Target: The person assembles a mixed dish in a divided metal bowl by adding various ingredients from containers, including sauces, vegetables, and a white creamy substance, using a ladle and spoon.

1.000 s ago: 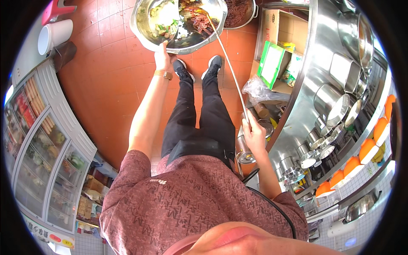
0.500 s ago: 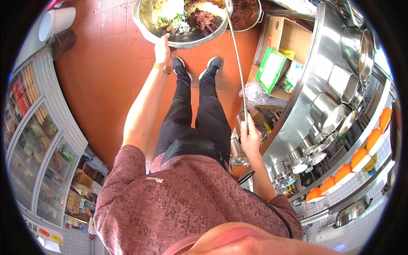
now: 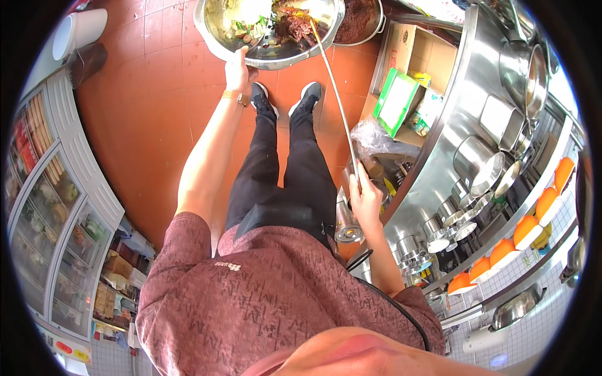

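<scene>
A large round metal basin (image 3: 276,64) is at the top of the view, in front of my feet. Inside it, pale and green chopped vegetables (image 3: 248,28) lie on the left, and a dark red, chunky food mass (image 3: 298,30) lies on the right. My left hand (image 3: 239,72) grips the basin's near rim, thumb on the inner side. In my right hand (image 3: 365,195), at the right hip, is a long thin-handled metal utensil (image 3: 338,103). Its far end reaches over the rim into the red food, and its head is hidden there.
Behind the basin's right side stands a pot of dark red food (image 3: 360,25). Cardboard boxes (image 3: 433,53) and a plastic bag (image 3: 376,139) are at right, beside a steel counter (image 3: 454,119) with several pots (image 3: 476,163). A glass-door fridge (image 3: 53,207) stands left.
The utensil's far end has moved left, from the basin's right rim into the red food. My right hand has shifted slightly left and down. My left hand keeps its grip on the rim.
</scene>
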`<move>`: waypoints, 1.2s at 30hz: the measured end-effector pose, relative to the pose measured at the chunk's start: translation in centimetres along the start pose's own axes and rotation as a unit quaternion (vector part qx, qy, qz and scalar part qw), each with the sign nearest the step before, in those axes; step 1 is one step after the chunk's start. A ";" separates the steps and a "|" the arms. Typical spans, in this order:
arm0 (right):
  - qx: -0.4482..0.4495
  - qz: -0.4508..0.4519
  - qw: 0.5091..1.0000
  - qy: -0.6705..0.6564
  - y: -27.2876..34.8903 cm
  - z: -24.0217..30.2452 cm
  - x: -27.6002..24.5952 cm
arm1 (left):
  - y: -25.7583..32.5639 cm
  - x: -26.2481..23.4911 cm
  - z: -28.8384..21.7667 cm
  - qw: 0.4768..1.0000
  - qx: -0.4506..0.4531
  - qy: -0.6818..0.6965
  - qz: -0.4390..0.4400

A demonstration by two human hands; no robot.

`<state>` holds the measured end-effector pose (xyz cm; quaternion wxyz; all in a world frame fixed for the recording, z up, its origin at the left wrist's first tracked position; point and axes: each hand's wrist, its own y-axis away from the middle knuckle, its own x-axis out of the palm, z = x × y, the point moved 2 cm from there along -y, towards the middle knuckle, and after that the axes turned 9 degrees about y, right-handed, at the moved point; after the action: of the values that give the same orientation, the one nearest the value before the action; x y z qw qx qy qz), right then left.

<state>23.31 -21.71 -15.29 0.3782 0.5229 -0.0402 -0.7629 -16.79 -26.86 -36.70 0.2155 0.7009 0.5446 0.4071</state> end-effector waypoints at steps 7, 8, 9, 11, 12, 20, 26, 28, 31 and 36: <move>0.020 -0.001 0.999 -0.032 0.8 0.2 0.1 | 0.1 -0.4 -0.2 1.000 0.001 -0.013 0.004; 0.021 0.000 0.999 -0.035 0.4 0.3 0.2 | -0.3 -0.3 -0.5 1.000 0.003 -0.013 0.006; 0.017 0.000 1.000 -0.024 0.1 0.4 0.1 | -0.2 -0.4 -0.4 1.000 0.004 -0.014 -0.007; 0.015 0.006 1.000 0.000 0.0 0.6 0.1 | -0.6 0.0 -0.5 1.000 0.010 -0.007 -0.005; 0.022 0.008 1.000 -0.006 0.3 0.6 0.1 | -0.5 0.0 -0.4 1.000 0.011 -0.004 -0.006; 0.092 0.051 0.992 -0.072 -0.3 1.1 0.0 | -0.7 -0.5 -0.9 1.000 0.017 -0.023 -0.009; 0.072 0.065 0.993 -0.061 -0.4 0.9 0.8 | -0.1 -0.3 -1.1 0.999 0.025 -0.040 -0.009; 0.108 0.109 0.984 -0.086 -0.5 1.9 0.2 | 0.0 -0.6 -1.1 0.998 0.026 -0.054 -0.015; 0.101 0.082 0.987 -0.095 -0.1 1.9 -0.2 | -0.7 -1.4 -1.1 0.998 0.024 -0.055 -0.006; 0.144 0.086 0.961 -0.220 0.3 1.2 -0.3 | -0.4 -1.5 -1.2 0.999 0.013 -0.046 -0.006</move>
<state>22.56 -22.14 -14.36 0.3445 0.3853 -0.2765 -0.8102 -18.08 -28.27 -36.85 0.2339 0.7181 0.5436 0.3664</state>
